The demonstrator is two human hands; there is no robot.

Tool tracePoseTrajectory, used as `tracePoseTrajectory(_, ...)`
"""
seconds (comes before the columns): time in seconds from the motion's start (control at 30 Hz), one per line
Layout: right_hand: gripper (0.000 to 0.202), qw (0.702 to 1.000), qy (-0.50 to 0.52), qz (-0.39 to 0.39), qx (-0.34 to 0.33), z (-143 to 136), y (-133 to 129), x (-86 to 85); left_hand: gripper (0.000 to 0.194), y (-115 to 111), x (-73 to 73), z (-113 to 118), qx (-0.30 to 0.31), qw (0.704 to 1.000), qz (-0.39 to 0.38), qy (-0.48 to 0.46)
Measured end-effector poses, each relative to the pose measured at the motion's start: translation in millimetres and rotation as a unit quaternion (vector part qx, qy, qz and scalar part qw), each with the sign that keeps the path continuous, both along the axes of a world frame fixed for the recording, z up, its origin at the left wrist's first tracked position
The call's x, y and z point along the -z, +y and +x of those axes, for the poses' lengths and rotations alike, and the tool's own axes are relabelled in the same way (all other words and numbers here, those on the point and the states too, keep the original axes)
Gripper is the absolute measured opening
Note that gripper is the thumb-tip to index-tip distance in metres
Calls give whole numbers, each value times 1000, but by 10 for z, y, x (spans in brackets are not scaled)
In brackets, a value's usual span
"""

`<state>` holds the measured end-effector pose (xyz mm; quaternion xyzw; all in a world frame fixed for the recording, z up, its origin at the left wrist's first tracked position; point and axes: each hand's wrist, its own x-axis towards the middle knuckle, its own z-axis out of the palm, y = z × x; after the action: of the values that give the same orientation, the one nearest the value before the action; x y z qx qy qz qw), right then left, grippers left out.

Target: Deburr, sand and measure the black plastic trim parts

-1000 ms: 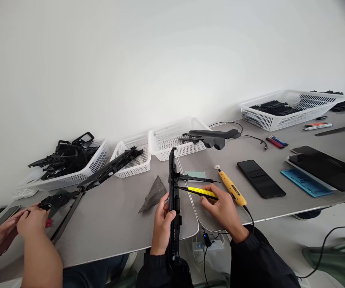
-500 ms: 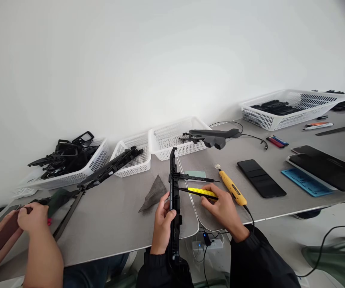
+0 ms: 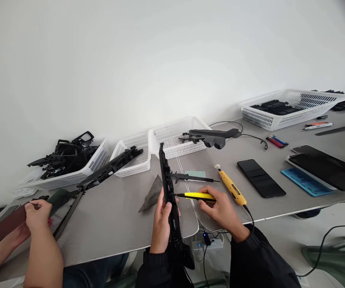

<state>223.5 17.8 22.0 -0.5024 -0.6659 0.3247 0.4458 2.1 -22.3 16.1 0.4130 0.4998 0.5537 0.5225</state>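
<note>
My left hand [image 3: 161,226] is wrapped round a long black plastic part [image 3: 167,180], which stands nearly upright and leans a little to the left. In my right hand [image 3: 220,206] is a yellow-handled tool [image 3: 200,196] with a dark, thin tip. That tip reaches the part just above my left thumb. Behind the part lie a black caliper [image 3: 195,177] and a pale green block [image 3: 194,173]. A grey piece of sandpaper or cloth [image 3: 152,195] rests to the left of the part.
A yellow rotary tool [image 3: 232,188] and a black phone [image 3: 261,178] lie to the right. White baskets [image 3: 133,168] with black parts line the wall. At the left, a person's hands [image 3: 37,218] hold a dark red strip [image 3: 4,230]. The table's front edge is near my wrists.
The top of the black part has tilted left and turned in my left hand. The yellow-handled tool has shifted slightly left and down. The other person's hands have moved a little.
</note>
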Motion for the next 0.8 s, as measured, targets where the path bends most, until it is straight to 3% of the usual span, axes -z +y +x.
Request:
tracePoseTrajectory(0.1, 13, 1000, -11, 3, -17, -11, -12, -25, 79, 6, -15, 30, 18, 999, -16, -36)
tracePoseTrajectory(0.23, 12, 1000, -16, 9, -19, -24, -15, -43, 79, 11, -21, 30, 26, 1000, -11, -8)
tracePoseTrajectory(0.43, 10, 999, -25, 12, -36, -29, -4, -26, 52, 8, -25, 14, 30, 999, -6, 30)
tracePoseTrajectory(0.57, 14, 1000, -23, 9, 5, -21, 2, 1, 55, -2, -62, 17, 37, 998, -1, 59)
tracePoseTrajectory(0.73, 12, 999, -33, 3, -35, -21, -1, 19, 55, 6, -121, 18, 49, 996, -10, 72)
tracePoseTrajectory(0.8, 14, 999, -30, 1, -17, -19, 2, 30, 52, 11, -129, 12, 53, 995, -8, 82)
